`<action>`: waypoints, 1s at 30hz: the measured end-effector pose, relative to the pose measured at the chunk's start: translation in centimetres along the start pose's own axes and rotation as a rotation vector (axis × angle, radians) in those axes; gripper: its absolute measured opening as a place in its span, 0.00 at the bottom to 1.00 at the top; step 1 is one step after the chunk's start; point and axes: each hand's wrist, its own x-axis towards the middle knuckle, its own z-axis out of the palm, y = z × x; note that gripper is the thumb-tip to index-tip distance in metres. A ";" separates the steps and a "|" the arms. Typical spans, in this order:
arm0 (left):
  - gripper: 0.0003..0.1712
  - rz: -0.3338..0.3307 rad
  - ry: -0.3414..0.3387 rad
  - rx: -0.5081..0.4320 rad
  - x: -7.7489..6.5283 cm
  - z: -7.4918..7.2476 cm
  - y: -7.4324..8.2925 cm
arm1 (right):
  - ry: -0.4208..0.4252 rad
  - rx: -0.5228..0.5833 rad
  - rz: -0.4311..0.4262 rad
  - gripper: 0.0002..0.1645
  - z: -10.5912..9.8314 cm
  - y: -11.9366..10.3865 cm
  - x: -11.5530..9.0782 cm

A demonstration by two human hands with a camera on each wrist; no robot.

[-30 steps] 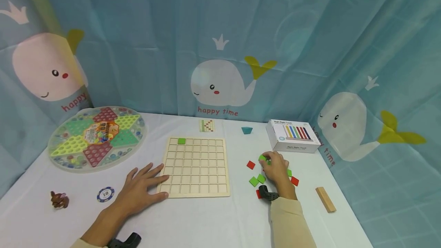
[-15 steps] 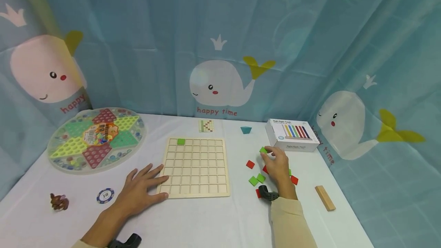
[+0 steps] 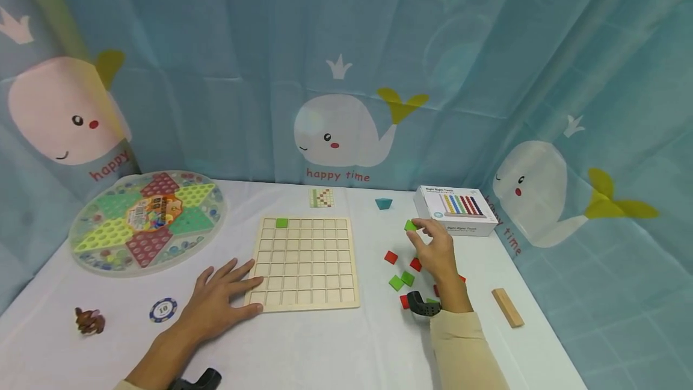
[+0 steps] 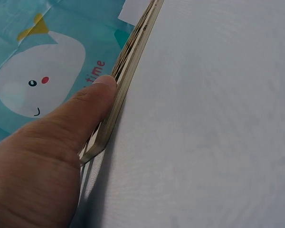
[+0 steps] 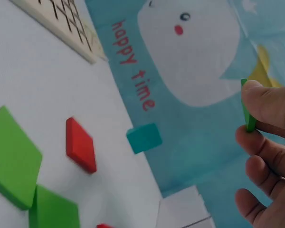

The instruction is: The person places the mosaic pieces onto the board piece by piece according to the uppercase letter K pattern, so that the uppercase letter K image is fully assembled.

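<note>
My right hand (image 3: 437, 253) pinches a green square tile (image 5: 247, 107) between thumb and fingertip, raised over the right side of the table. My left hand (image 3: 221, 298) lies with spread, straight fingers on the left edge of a wooden grid board (image 3: 303, 263); in the left wrist view its thumb (image 4: 97, 97) rests along the board's edge. One green tile (image 3: 282, 222) sits in the board's top row, second cell from the left. Below my right hand lie loose green tiles (image 3: 396, 283) and red tiles (image 3: 391, 257), some partly hidden by the hand and wrist.
A Chinese checkers board (image 3: 148, 221) lies at the left, near a poker chip (image 3: 163, 310) and brown figurine (image 3: 89, 321). Behind are a patterned card (image 3: 322, 198), teal block (image 3: 384, 203) and white box (image 3: 456, 210). A wooden block (image 3: 508, 307) lies far right.
My right hand has picked a green tile out of the loose pile and lifted it up and away. The left hand stays on the board's edge. The head view shifts slightly.
</note>
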 end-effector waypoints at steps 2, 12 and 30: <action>0.37 -0.006 0.000 -0.002 -0.1 0.0 -0.1 | -0.022 0.003 -0.008 0.17 -0.1 -0.5 0.2; 0.37 -0.019 -0.020 -0.026 -0.2 0.3 0.3 | -0.068 0.030 -0.134 0.15 -0.4 -2.9 1.4; 0.37 -0.002 -0.006 -0.005 -0.1 0.0 0.1 | -0.124 0.114 -0.345 0.16 2.3 -8.2 4.4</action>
